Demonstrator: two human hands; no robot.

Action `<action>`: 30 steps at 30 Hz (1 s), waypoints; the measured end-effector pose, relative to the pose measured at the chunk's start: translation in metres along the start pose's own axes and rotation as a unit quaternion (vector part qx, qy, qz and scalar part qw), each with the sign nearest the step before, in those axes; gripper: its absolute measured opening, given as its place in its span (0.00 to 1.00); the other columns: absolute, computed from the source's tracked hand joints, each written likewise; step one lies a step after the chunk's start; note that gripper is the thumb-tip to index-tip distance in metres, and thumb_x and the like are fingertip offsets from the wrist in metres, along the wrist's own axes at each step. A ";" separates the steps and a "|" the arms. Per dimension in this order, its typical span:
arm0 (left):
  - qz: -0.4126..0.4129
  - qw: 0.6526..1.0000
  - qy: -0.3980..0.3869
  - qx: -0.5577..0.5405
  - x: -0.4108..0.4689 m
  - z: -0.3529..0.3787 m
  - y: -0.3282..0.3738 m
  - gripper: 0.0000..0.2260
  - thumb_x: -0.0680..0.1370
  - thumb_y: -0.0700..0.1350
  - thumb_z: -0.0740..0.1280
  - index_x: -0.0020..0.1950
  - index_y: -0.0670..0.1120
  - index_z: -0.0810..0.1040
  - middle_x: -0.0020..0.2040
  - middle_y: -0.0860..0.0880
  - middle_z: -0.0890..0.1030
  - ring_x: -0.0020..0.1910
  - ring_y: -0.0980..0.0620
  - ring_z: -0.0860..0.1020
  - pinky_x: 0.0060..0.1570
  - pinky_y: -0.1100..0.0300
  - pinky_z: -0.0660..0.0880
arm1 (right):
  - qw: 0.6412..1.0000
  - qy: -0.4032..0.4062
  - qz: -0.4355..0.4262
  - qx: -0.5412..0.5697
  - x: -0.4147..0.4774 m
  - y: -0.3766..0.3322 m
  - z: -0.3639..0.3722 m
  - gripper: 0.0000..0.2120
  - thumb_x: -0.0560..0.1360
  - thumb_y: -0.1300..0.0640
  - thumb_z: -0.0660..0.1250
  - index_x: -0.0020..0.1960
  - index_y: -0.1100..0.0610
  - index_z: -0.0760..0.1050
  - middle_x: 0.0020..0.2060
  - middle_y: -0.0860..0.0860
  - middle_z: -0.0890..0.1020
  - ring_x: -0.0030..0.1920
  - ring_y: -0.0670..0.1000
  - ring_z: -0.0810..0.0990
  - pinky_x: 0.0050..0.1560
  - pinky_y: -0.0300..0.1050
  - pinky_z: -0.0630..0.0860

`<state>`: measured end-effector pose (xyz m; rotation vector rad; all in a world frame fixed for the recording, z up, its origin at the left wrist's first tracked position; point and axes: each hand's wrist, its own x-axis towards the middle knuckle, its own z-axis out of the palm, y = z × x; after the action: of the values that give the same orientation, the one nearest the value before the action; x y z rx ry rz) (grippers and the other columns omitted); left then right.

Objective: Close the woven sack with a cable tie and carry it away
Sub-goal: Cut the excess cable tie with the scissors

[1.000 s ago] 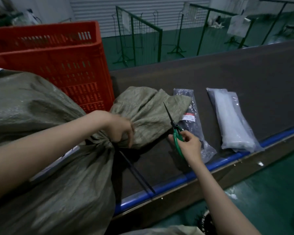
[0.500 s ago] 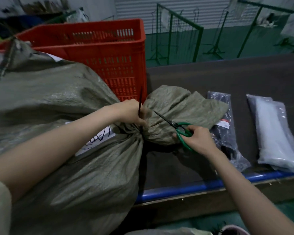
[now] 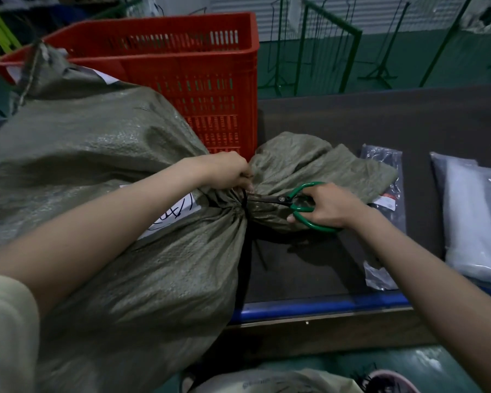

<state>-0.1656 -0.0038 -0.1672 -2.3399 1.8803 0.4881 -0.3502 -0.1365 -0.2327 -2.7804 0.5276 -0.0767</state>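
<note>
A big grey-green woven sack (image 3: 102, 154) lies on its side across the dark table (image 3: 380, 123). Its neck is gathered and cinched by a black cable tie (image 3: 243, 207), and the loose mouth flares out to the right. My left hand (image 3: 227, 170) pinches the gathered neck at the tie's top. My right hand (image 3: 328, 205) grips green-handled scissors (image 3: 298, 204), whose blades point left and reach the tie at the neck. A thin black tail of the tie hangs in the shadow below the neck.
A red plastic crate (image 3: 187, 66) stands behind the sack. To the right lie a bag of dark cable ties (image 3: 386, 177) and a bag of white ones (image 3: 471, 217). The table's front edge has a blue rail (image 3: 309, 306). Green metal racks stand beyond the table.
My right hand has swung the scissors left, from upright beside the sack to blades at the tied neck. My left hand shifted its grip on the neck. The tie's tail was raised, then dropped again.
</note>
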 end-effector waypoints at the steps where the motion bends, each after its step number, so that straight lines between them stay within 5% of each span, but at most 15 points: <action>1: 0.003 1.000 0.002 0.007 0.000 0.000 0.000 0.13 0.78 0.50 0.62 0.50 0.41 0.80 0.48 0.43 0.81 0.49 0.45 0.78 0.49 0.55 0.73 | 1.000 -0.006 -0.009 -0.017 0.004 -0.001 -0.001 0.27 0.65 0.33 0.66 0.57 0.50 0.76 0.54 0.51 0.82 0.55 0.55 0.79 0.46 0.42 0.68; 5: 0.014 0.999 0.009 0.030 0.003 0.000 -0.002 0.07 0.78 0.42 0.61 0.44 0.44 0.78 0.38 0.51 0.76 0.40 0.50 0.74 0.42 0.58 0.71 | 0.998 -0.024 -0.038 -0.050 0.015 -0.007 -0.006 0.29 0.65 0.33 0.65 0.57 0.51 0.77 0.55 0.52 0.82 0.57 0.56 0.79 0.46 0.41 0.66; 8: 0.003 1.000 0.021 0.012 0.005 0.000 -0.003 0.16 0.78 0.38 0.60 0.31 0.51 0.68 0.30 0.61 0.70 0.31 0.62 0.69 0.33 0.65 0.65 | 0.996 -0.031 -0.049 -0.073 0.022 -0.013 -0.006 0.30 0.65 0.31 0.64 0.55 0.53 0.77 0.53 0.54 0.83 0.55 0.57 0.80 0.46 0.42 0.69; 11: -0.002 1.000 0.023 0.010 0.008 0.002 -0.005 0.19 0.77 0.37 0.59 0.28 0.52 0.65 0.30 0.64 0.68 0.31 0.66 0.68 0.31 0.69 0.62 | 0.993 -0.026 -0.061 -0.098 0.027 -0.016 -0.006 0.31 0.64 0.29 0.62 0.52 0.53 0.78 0.51 0.55 0.84 0.54 0.58 0.80 0.49 0.45 0.74; 18: 0.021 0.999 0.014 -0.021 0.010 0.001 -0.012 0.19 0.77 0.36 0.58 0.28 0.53 0.66 0.41 0.60 0.77 0.47 0.56 0.77 0.44 0.62 0.68 | 0.984 -0.007 -0.071 -0.162 0.028 -0.019 -0.002 0.33 0.67 0.29 0.59 0.48 0.58 0.79 0.47 0.58 0.84 0.51 0.59 0.81 0.45 0.45 0.72; 23: 0.033 0.999 0.015 -0.022 0.015 0.003 -0.016 0.09 0.78 0.40 0.60 0.41 0.47 0.77 0.34 0.64 0.71 0.42 0.57 0.73 0.44 0.64 0.65 | 0.970 0.024 -0.098 -0.222 0.027 -0.020 0.001 0.34 0.68 0.29 0.57 0.45 0.60 0.79 0.44 0.58 0.84 0.47 0.60 0.82 0.43 0.45 0.73; 30: 0.072 0.997 0.028 0.011 0.020 0.009 -0.019 0.10 0.76 0.36 0.60 0.47 0.46 0.80 0.33 0.64 0.69 0.42 0.56 0.72 0.44 0.63 0.66 | 0.960 0.018 -0.096 -0.264 0.027 -0.022 0.002 0.37 0.67 0.26 0.54 0.45 0.59 0.79 0.42 0.55 0.85 0.44 0.58 0.83 0.36 0.43 0.66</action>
<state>-0.1449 -0.0151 -0.1840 -2.2381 2.0797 0.4169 -0.3176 -0.1266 -0.2276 -3.3546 0.3157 -0.0304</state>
